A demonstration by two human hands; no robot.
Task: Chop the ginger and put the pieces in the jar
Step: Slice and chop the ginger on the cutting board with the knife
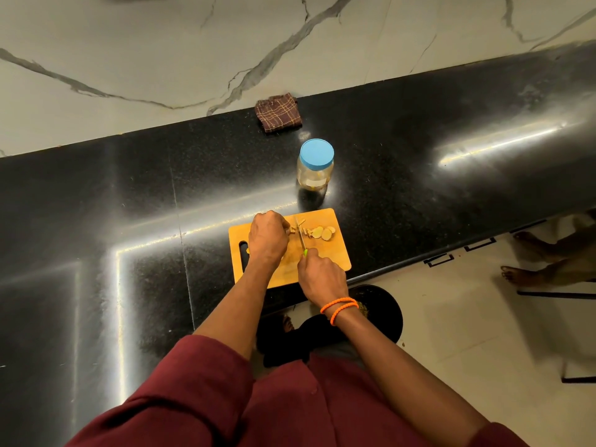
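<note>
A rectangular wooden cutting board (325,267) with rounded corners and a slot handle lies on the glossy, speckled black stone counter (129,221), its near right corner close to the counter's front edge. The left hand (268,237) presses down with a clenched grip on the uncut piece of ginger (293,231), mostly hidden under the fingers. The right hand (321,276), wrist ringed by orange bands, has its grip closed around the green handle of a thin-bladed knife (302,237), blade set across the ginger. Pale oval slices (322,233) lie flat just right of the blade. Beyond the board stands a clear plastic jar (314,171), upright, its smooth blue lid on. A folded checked brown cloth (279,113) rests against the marbled wall. Wide bare counter stretches left and right.
</note>
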